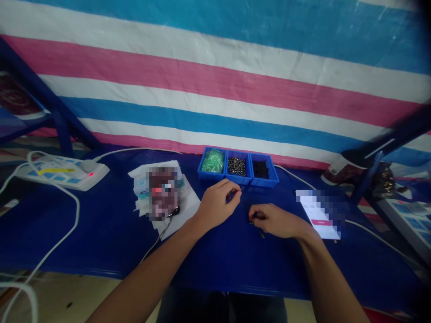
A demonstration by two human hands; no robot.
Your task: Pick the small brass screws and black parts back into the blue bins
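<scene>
My left hand (217, 202) is raised just in front of three small blue bins, its thumb and fingers bent together in a pinch. What lies between those fingertips, if anything, is hidden. To its right, my right hand (274, 220) rests low over the blue table, with the fingers curled closed. Something tiny and dark shows at its fingertips, too small to name. A small brass-coloured piece (262, 234) lies on the table just below that hand. The bins hold green clear plastic pieces (213, 161), small shiny metal parts (236, 166) and small black parts (260, 170).
Left of my hands, a blurred-out device sits on white paper (190, 202) with a cable. A lit phone (318, 215) lies on the right. A white power strip (67, 172) with cords is at far left. A dark cup (341, 169) stands back right, before the striped sheet (215, 80).
</scene>
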